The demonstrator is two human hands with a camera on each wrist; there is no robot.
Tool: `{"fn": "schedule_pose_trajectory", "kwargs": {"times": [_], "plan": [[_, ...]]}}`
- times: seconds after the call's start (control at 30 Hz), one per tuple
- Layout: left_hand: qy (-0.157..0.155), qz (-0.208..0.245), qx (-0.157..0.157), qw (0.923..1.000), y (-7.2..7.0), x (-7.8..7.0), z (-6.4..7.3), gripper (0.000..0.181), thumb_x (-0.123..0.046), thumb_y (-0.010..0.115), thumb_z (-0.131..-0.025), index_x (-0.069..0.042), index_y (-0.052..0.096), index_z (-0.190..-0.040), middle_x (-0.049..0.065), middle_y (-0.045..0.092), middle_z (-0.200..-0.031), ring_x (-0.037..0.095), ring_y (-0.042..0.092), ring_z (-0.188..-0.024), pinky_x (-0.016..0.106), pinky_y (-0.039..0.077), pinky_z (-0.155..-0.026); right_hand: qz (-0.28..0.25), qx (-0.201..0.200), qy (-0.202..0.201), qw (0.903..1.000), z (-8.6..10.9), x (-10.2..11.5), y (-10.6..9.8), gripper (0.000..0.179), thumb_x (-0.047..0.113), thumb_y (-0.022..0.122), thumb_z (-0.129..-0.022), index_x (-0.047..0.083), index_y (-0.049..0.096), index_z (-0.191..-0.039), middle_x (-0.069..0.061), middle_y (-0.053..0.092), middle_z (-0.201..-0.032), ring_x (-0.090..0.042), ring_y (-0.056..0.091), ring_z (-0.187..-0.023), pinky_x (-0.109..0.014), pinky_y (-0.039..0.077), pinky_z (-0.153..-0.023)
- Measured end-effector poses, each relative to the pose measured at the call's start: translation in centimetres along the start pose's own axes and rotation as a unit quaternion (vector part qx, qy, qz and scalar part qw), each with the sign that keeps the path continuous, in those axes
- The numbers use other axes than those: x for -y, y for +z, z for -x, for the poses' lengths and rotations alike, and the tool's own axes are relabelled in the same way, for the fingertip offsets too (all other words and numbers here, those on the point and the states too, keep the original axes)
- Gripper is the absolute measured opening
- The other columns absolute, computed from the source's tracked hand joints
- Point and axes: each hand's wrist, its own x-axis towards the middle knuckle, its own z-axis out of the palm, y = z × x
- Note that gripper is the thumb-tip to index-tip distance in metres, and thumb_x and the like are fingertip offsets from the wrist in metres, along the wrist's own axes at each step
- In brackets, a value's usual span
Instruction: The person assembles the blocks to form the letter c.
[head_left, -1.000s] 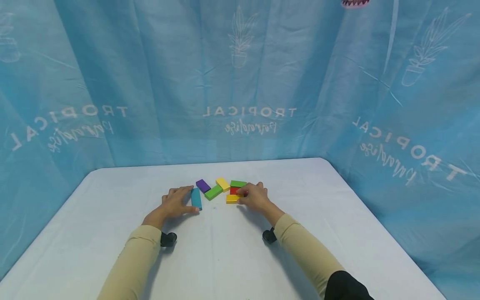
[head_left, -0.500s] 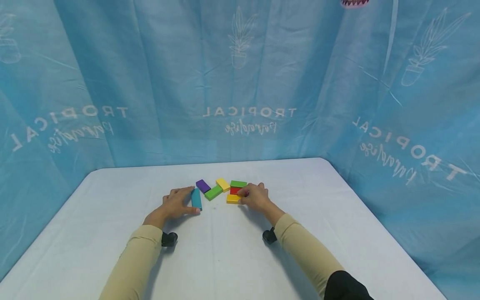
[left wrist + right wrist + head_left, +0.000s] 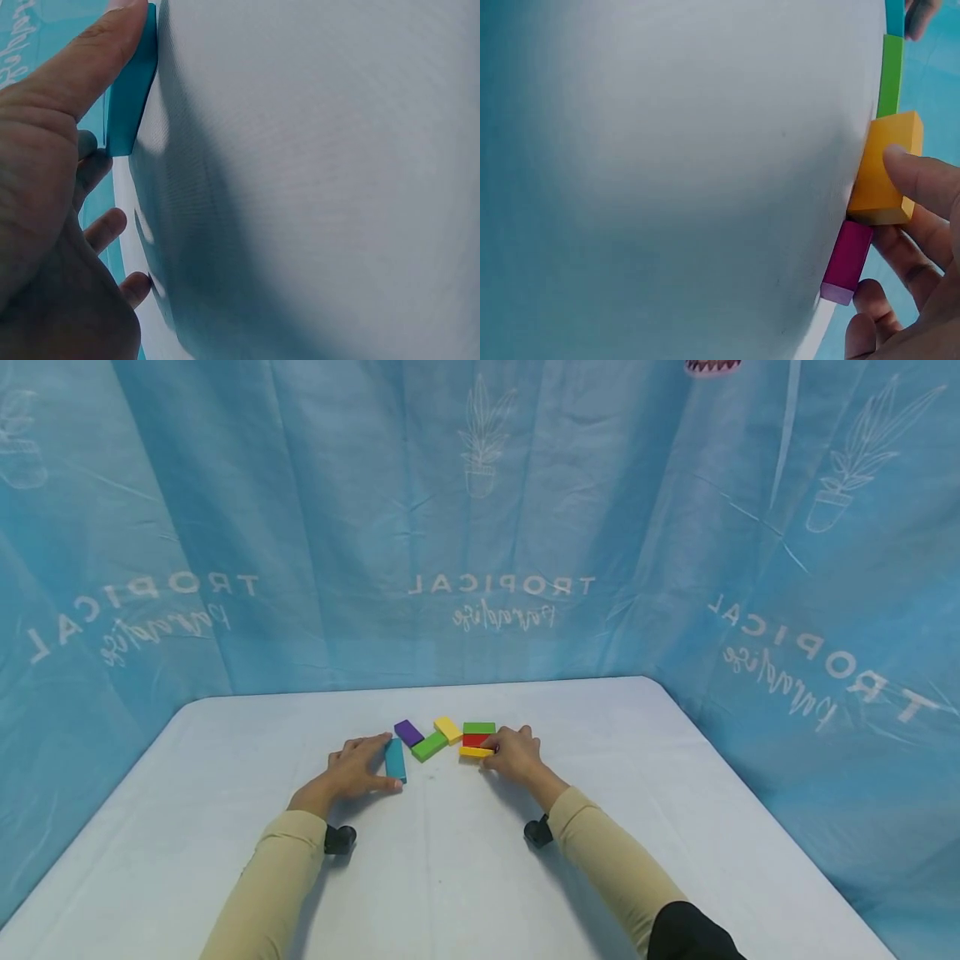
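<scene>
On the white table, my left hand (image 3: 352, 772) holds a blue block (image 3: 395, 760) by its ends, thumb at the near end and a fingertip at the far one. The left wrist view shows the thumb pressed along this blue block (image 3: 131, 97). My right hand (image 3: 517, 756) pinches a yellow block (image 3: 475, 752), tilted in front of a red block (image 3: 476, 740). Behind the red one lies a green block (image 3: 479, 727). In the right wrist view, a magenta block (image 3: 847, 259) lies beside the held yellow block (image 3: 877, 176), below the fingers.
Between the hands, a purple block (image 3: 408, 732), a second green block (image 3: 430, 746) and another yellow block (image 3: 447, 730) form a zigzag line. Blue printed curtains (image 3: 480, 643) hang behind and beside the white table (image 3: 435, 877).
The yellow block in my right hand has shifted slightly right and tilted up towards the red block. My left hand and the blue block have hardly moved.
</scene>
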Motion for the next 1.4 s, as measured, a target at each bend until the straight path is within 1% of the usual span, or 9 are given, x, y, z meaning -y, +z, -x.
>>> {"fn": "schedule_pose_trajectory", "kwargs": {"times": [0.07, 0.3, 0.53, 0.63, 0.87, 1.13, 1.27, 1.4], "plan": [[-0.001, -0.001, 0.0, 1.0, -0.01, 0.04, -0.09, 0.098, -0.05, 0.075, -0.079, -0.007, 0.025, -0.152, 0.021, 0.028, -0.152, 0.044, 0.016, -0.137, 0.065, 0.01, -0.106, 0.005, 0.001, 0.002, 1.0, -0.09, -0.16, 0.05, 0.027, 0.022, 0.078, -0.08, 0.018, 0.076, -0.107, 0.001, 0.06, -0.101, -0.023, 0.04, -0.099, -0.038, 0.034, -0.079], [-0.003, -0.006, 0.004, 1.0, 0.06, 0.14, -0.39, 0.1, -0.052, 0.075, -0.078, -0.007, 0.024, -0.152, 0.021, 0.028, -0.152, 0.044, 0.016, -0.138, 0.065, 0.01, -0.106, -0.005, 0.007, 0.003, 1.0, -0.05, -0.21, -0.09, 0.029, 0.026, 0.077, -0.081, 0.019, 0.076, -0.109, 0.001, 0.062, -0.105, -0.025, 0.039, -0.101, -0.038, 0.034, -0.079], [-0.003, -0.009, 0.006, 0.9999, 0.03, 0.0, -0.33, 0.1, -0.05, 0.076, -0.078, -0.007, 0.025, -0.152, 0.021, 0.028, -0.152, 0.045, 0.015, -0.137, 0.066, 0.01, -0.106, -0.013, 0.017, 0.005, 0.9998, 0.08, -0.17, -0.17, 0.029, 0.026, 0.079, -0.08, 0.017, 0.076, -0.107, 0.003, 0.062, -0.098, -0.024, 0.039, -0.099, -0.036, 0.034, -0.077], [-0.001, -0.011, 0.006, 0.9999, 0.01, -0.04, -0.35, 0.098, -0.049, 0.076, -0.078, -0.007, 0.026, -0.152, 0.022, 0.029, -0.151, 0.045, 0.016, -0.137, 0.066, 0.01, -0.106, -0.017, 0.018, 0.005, 0.9997, 0.11, -0.19, -0.21, 0.028, 0.025, 0.079, -0.08, 0.017, 0.076, -0.107, 0.003, 0.063, -0.098, -0.024, 0.038, -0.099, -0.036, 0.033, -0.076], [0.001, -0.015, 0.009, 0.9999, 0.01, 0.01, -0.45, 0.097, -0.049, 0.076, -0.078, -0.007, 0.027, -0.151, 0.021, 0.029, -0.151, 0.044, 0.017, -0.137, 0.066, 0.01, -0.105, -0.005, 0.023, 0.003, 0.9997, 0.06, -0.33, 0.07, 0.029, 0.025, 0.079, -0.08, 0.019, 0.076, -0.108, 0.002, 0.064, -0.099, -0.025, 0.038, -0.1, -0.037, 0.033, -0.078], [0.005, -0.019, 0.008, 0.9998, 0.19, 0.22, -0.77, 0.096, -0.051, 0.076, -0.078, -0.007, 0.03, -0.15, 0.02, 0.03, -0.151, 0.044, 0.019, -0.136, 0.066, 0.01, -0.105, -0.006, 0.03, -0.007, 0.9995, 0.05, -0.45, 0.21, 0.028, 0.023, 0.079, -0.08, 0.018, 0.076, -0.107, 0.005, 0.065, -0.095, -0.024, 0.038, -0.096, -0.038, 0.032, -0.077], [0.004, -0.019, 0.01, 0.9998, 0.22, 0.19, -0.77, 0.096, -0.051, 0.076, -0.078, -0.008, 0.03, -0.15, 0.02, 0.03, -0.151, 0.044, 0.019, -0.137, 0.066, 0.01, -0.106, -0.011, 0.029, -0.01, 0.9995, 0.03, -0.53, 0.22, 0.026, 0.022, 0.079, -0.08, 0.018, 0.076, -0.106, 0.005, 0.065, -0.093, -0.024, 0.038, -0.096, -0.039, 0.032, -0.077], [0.004, -0.017, 0.004, 0.9998, 0.13, 0.07, -0.72, 0.095, -0.049, 0.077, -0.077, -0.007, 0.032, -0.149, 0.021, 0.03, -0.151, 0.044, 0.02, -0.136, 0.066, 0.011, -0.105, -0.018, 0.023, -0.017, 0.9994, -0.01, -0.61, 0.13, 0.025, 0.021, 0.078, -0.08, 0.017, 0.076, -0.105, 0.006, 0.065, -0.092, -0.024, 0.038, -0.095, -0.039, 0.032, -0.077]]}}
